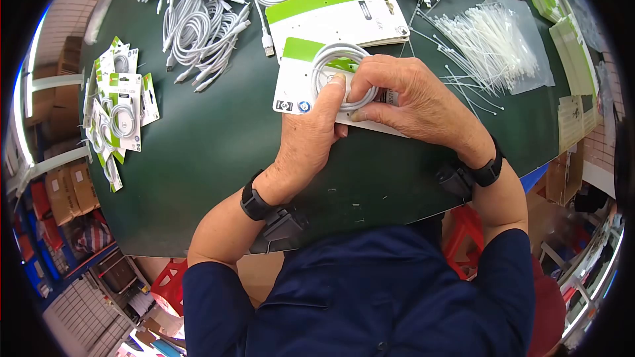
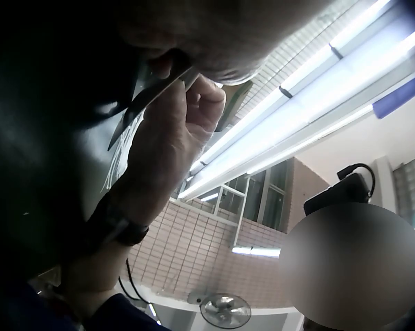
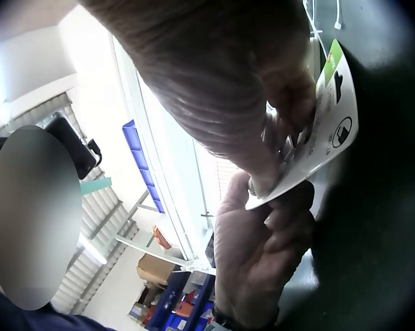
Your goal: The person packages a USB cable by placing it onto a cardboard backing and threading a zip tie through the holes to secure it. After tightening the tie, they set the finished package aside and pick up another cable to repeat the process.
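Note:
A coiled light grey cable (image 1: 319, 69) lies against a white and green cardboard card (image 1: 291, 86), held over the table in front of the person. The left hand (image 1: 305, 142) grips the card's lower edge, its thumb pressing on the coil and its fingers underneath. From the other side the right hand (image 1: 420, 99) holds the coil's right part between curled index finger and thumb. In the right wrist view the card (image 3: 337, 127) is tilted, with the left hand (image 3: 259, 248) below it and the right hand's fingertips at its face.
Behind the hands lies a stack of cards (image 1: 331, 16). Grey cable bundles (image 1: 205, 33) cover the far table (image 1: 218, 152). White cable ties (image 1: 486, 43) spill from a plastic bag at right. Carded cables (image 1: 122, 116) are piled at left. More cards (image 1: 572, 56) stand along the right edge.

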`<state>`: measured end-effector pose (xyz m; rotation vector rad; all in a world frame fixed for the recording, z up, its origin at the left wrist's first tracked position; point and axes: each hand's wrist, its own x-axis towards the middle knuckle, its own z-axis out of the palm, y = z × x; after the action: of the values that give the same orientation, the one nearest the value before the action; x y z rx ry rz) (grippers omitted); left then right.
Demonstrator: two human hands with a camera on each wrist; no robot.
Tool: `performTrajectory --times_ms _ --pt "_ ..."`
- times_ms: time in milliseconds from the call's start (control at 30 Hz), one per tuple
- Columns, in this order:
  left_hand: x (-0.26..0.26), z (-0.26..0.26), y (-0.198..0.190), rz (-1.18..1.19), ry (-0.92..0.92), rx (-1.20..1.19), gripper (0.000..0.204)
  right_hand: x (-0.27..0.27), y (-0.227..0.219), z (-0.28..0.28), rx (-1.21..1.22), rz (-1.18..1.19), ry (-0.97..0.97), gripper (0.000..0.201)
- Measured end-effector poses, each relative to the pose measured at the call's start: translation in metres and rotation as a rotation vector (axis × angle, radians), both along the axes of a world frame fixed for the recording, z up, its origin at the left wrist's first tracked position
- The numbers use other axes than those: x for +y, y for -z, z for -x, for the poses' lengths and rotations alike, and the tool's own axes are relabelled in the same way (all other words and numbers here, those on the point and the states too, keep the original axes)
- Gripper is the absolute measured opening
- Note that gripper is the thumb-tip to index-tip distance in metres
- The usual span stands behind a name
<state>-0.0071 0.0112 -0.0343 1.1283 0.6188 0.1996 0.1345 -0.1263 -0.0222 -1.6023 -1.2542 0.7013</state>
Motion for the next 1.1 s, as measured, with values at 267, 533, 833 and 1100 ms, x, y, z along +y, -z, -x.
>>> performTrajectory --times_ms 267,533,833,1100 --pt "0.001 0.0 -0.001 -0.014 0.022 0.015 0.029 0.0 0.005 -0.001 -0.098 -0.053 -0.013 0.017" --pt "-0.004 0.004 -0.001 -0.066 -0.04 0.01 0.029 -0.001 0.0 -0.001 -0.121 -0.085 -0.054 0.024" --pt "-0.013 0.012 -0.008 -0.051 -0.079 -0.042 0.027 -0.006 -0.009 -0.006 -0.27 -0.218 -0.12 0.028" --pt "-0.02 0.014 -0.017 -0.04 -0.129 -0.134 0.03 -0.009 -0.027 -0.003 -0.499 -0.391 -0.073 0.035"
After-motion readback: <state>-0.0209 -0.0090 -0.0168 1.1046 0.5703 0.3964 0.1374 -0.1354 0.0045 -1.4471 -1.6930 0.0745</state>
